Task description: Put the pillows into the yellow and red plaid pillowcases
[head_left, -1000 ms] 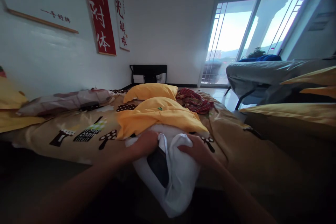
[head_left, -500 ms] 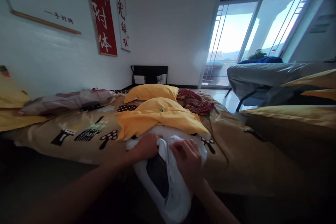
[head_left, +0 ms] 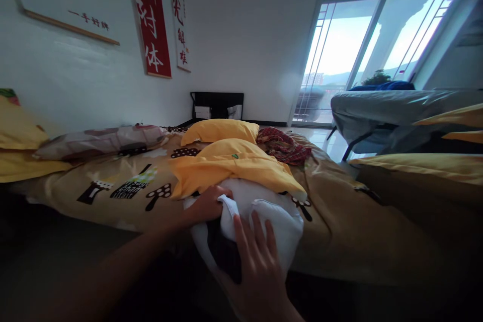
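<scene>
A white, puffy pillow (head_left: 285, 229) lies at the near edge of the bed, with a dark area (head_left: 223, 251) showing on its left side. My left hand (head_left: 208, 205) is closed on a turned-up white fabric edge at its upper left. My right hand (head_left: 260, 264) lies with spread fingers on the middle of the white fabric, its index finger beside the lifted flap (head_left: 228, 215). Whether the dark area is an opening or a patch I cannot tell. Just beyond, a yellow pillow (head_left: 241, 163) touches the white one's far end.
Another yellow pillow (head_left: 222, 131) and a red plaid cloth (head_left: 283, 146) lie farther back on the patterned brown bedding (head_left: 124, 216). A plastic-wrapped cushion (head_left: 101, 142) is at left. To the right are more yellow pillows (head_left: 422, 165) and a covered table (head_left: 400, 110).
My right hand has gone from bunched fingers pinching the white fabric to spread fingers lying on it, lower down. My left hand has moved slightly up, still gripping the edge.
</scene>
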`<state>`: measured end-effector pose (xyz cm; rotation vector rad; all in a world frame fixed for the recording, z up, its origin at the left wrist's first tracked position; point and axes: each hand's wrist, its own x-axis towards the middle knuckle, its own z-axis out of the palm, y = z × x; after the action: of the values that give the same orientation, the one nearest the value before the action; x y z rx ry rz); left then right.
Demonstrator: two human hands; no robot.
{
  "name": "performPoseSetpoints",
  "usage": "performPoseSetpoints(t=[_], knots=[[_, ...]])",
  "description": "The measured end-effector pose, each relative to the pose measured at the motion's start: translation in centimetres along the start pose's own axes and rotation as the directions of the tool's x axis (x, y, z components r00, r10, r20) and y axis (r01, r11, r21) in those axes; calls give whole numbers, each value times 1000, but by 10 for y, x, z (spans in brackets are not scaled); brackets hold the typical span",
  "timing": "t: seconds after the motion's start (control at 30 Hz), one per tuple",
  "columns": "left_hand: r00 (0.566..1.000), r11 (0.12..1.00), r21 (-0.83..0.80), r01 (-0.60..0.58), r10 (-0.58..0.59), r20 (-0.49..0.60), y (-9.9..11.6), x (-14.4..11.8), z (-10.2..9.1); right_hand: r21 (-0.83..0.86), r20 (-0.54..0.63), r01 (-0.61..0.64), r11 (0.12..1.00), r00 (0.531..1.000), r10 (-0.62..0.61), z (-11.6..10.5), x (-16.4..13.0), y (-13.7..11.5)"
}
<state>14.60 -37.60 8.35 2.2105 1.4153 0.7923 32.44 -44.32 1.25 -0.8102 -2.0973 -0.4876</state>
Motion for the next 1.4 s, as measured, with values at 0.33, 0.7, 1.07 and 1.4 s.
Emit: performPoseSetpoints(t=[0.33, 0.7, 1.07, 1.4], knots=[[987, 967, -199, -160, 160, -19, 9, -17, -35, 78, -101, -26, 997, 994, 33, 17, 4, 16], [958, 908, 386, -161, 238, -162, -15, -6, -38, 344, -1, 37, 938, 999, -39, 5, 13, 65], [939, 644, 764, -47, 290, -186, -36, 11, -46, 341, 121, 24, 940, 990, -69, 7, 4, 56], [901, 506, 848, 158, 277, -333, -52, 17, -49, 453, 134, 17, 891, 987, -88, 2, 16, 56]])
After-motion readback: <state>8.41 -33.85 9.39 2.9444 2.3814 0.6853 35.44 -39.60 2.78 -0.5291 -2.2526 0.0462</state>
